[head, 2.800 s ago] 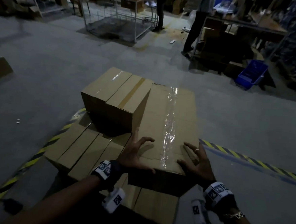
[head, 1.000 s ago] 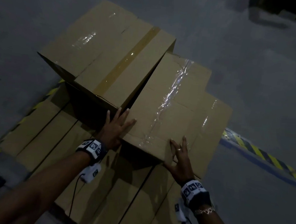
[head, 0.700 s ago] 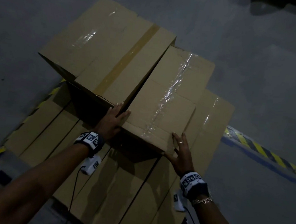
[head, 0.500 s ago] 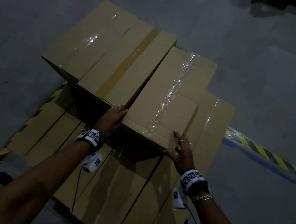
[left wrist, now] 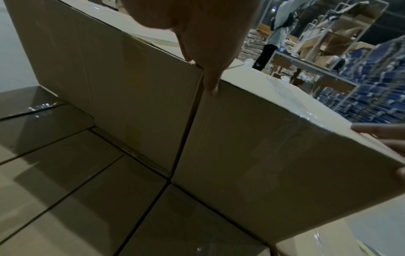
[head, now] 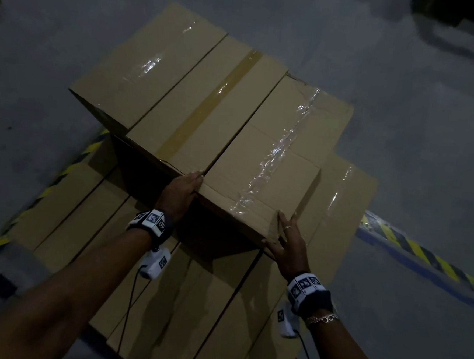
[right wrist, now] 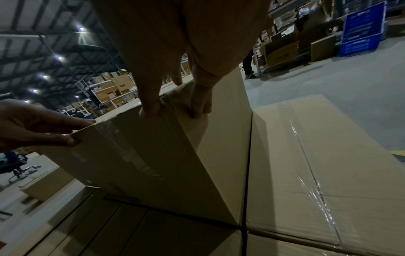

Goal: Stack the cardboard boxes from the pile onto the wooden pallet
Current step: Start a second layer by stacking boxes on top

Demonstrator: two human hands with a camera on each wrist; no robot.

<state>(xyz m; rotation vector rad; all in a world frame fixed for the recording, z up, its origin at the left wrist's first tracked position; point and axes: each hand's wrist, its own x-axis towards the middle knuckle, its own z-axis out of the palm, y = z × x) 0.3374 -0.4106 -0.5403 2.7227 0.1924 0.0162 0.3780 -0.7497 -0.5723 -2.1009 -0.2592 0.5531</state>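
Left hand (left wrist: 197,31) has a fingertip on the top near corner of the box (left wrist: 263,147), which sits tight against another box (left wrist: 120,90), both on a bottom layer of boxes (left wrist: 76,199).

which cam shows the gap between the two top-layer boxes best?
Left wrist: the gap runs full height between the brown-taped box and the clear-taped box. Head shows only its top line. Right wrist: hidden behind the clear-taped box.
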